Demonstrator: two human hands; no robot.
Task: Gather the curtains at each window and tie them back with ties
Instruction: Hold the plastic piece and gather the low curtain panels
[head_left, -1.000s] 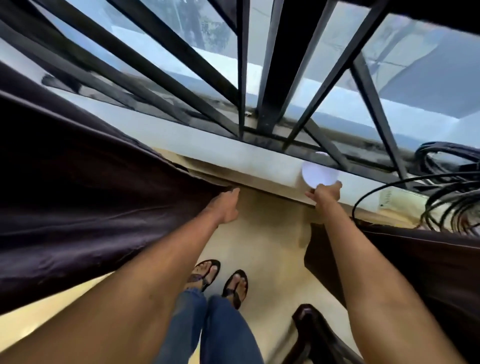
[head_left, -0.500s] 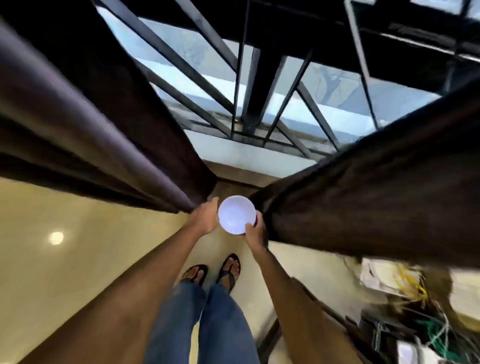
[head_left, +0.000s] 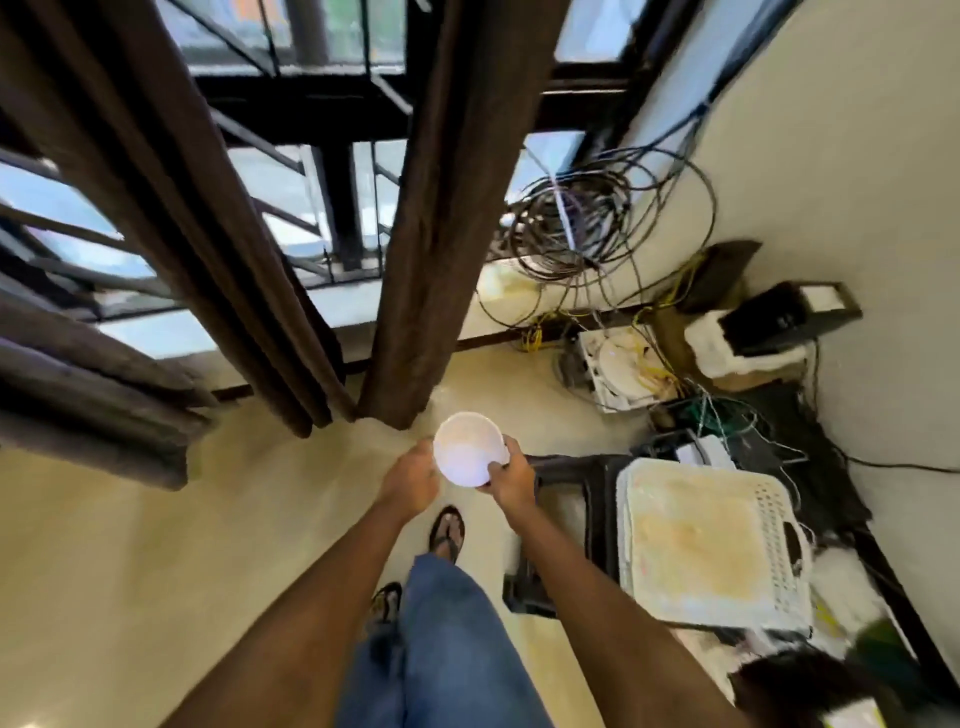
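Brown curtains (head_left: 447, 218), two panels hanging ungathered, long axis vertical, just ahead of and above both hands; right hand (head_left: 511, 475) fingers clamped on white round object (head_left: 469, 449), left hand (head_left: 410, 480) touching its rim, grip unclear, nearer the left panel.

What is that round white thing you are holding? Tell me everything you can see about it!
The round white thing looks like a small bowl or lid of smooth plastic, plain and a little glossy, with a raised rim; which of the two it is cannot be told. It is held out in front of the body, above the floor, its round face tilted up toward the camera. The right hand grips its right edge, thumb over the rim. The left hand touches its left side. Nothing shows inside it.
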